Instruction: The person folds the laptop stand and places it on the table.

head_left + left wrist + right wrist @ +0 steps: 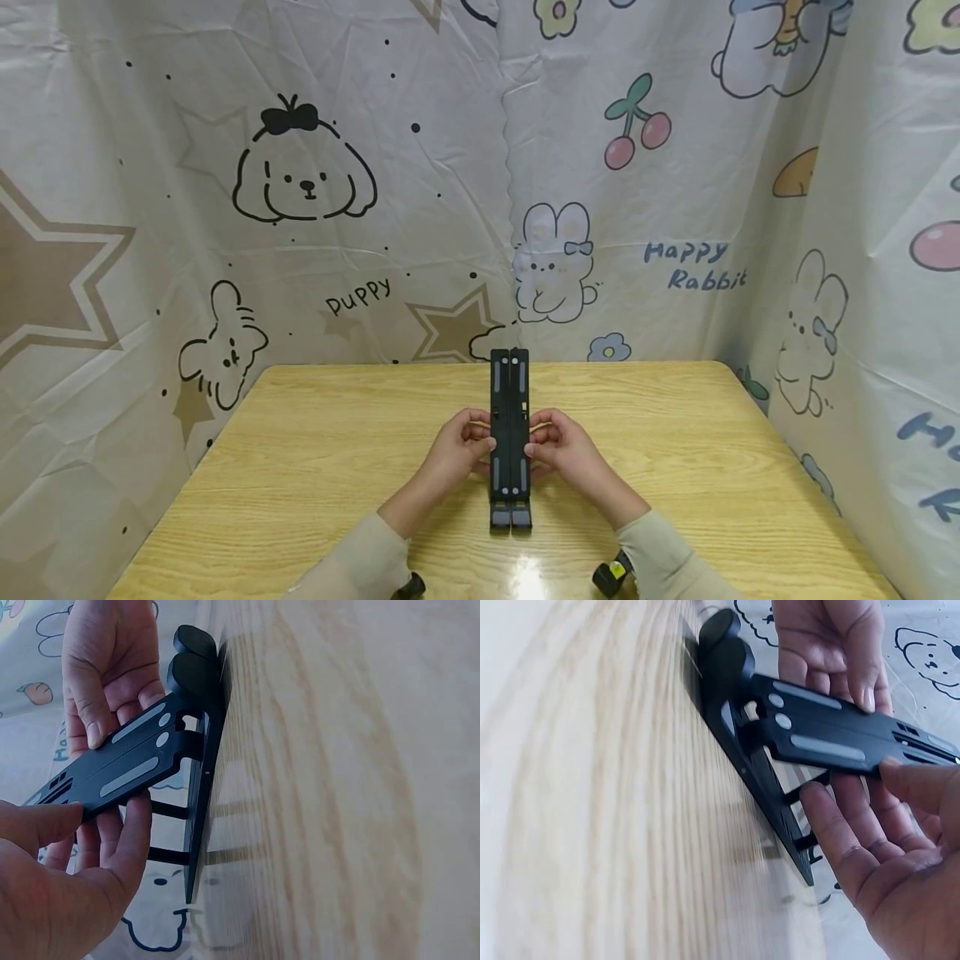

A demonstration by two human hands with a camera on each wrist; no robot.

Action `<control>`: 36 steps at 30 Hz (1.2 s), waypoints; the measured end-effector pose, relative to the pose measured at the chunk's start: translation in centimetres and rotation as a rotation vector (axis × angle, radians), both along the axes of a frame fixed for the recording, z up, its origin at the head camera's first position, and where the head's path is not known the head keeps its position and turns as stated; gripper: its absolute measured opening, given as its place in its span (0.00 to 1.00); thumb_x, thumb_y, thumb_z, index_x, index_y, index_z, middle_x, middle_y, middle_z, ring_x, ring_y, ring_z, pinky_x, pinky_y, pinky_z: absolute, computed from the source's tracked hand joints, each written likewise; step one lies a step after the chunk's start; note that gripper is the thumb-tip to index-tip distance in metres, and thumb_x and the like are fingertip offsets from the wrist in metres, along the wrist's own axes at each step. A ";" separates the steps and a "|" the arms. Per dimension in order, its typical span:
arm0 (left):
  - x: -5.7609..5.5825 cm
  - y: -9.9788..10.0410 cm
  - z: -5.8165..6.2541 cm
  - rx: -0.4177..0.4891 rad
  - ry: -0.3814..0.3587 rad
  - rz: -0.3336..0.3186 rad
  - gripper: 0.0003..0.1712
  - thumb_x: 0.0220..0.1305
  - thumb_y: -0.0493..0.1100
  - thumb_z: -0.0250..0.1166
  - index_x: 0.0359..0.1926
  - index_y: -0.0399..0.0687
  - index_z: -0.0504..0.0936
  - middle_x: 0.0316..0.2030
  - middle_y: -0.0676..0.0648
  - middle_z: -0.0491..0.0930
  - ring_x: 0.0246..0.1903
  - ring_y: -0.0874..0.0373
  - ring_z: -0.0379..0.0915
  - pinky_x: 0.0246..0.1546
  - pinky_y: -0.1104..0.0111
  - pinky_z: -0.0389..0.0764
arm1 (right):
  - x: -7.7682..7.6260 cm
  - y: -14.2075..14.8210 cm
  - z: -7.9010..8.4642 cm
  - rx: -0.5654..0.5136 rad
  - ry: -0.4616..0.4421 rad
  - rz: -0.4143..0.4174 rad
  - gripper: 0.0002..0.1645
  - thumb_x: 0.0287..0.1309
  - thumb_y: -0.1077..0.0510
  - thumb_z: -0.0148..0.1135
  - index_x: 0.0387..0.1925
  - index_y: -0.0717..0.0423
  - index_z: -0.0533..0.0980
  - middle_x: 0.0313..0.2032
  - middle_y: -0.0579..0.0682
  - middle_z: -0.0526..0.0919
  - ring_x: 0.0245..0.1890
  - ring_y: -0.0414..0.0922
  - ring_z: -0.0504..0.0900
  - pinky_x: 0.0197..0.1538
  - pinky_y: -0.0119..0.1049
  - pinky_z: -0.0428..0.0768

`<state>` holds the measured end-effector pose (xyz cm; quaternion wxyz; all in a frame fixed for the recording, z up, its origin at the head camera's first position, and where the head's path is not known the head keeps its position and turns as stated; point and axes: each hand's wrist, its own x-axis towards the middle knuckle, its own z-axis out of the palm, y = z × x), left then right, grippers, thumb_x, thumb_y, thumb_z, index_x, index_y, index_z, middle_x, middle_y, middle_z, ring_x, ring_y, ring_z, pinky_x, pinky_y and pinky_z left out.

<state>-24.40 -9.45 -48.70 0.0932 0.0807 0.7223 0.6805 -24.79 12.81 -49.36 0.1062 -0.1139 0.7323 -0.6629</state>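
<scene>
- At the near part of the wooden table [285,467], black wrist gear [612,575] hangs low beside the right sleeve [667,550]; if that forearm dipped, the gear could knock the tabletop and jog the hold
- Just beyond, the rounded ends [193,677] of the black folding stand [510,433] face the person; its lower part seems to rest on the wood, so an uneven push might skid or tip it
- On the left side, the left hand [457,446] pinches the raised upper bars, thumb on the top face and fingers curled below; those fingertips lie just beside a strut [169,856] and could be nipped should the frame fold down
- Opposite, the right hand [564,443] pinches the other edge likewise, its fingers close to the struts too; pulling harder than the left would probably twist the paired bars, which lie side by side along a narrow seam
- Farther off, the stand's far end reaches, in the head view, up against the patterned cloth [450,167]; whether they touch I cannot tell, but swinging that end forward might snag the fabric
</scene>
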 end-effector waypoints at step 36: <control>5.0 -0.6 -0.5 -0.546 0.120 -0.204 0.61 0.42 0.39 0.86 0.74 0.30 0.60 0.54 0.44 0.77 0.54 0.47 0.75 0.54 0.55 0.82 | -9.4 3.7 10.0 0.368 0.430 0.313 0.32 0.69 0.62 0.64 0.73 0.49 0.69 0.70 0.51 0.74 0.66 0.56 0.75 0.62 0.52 0.81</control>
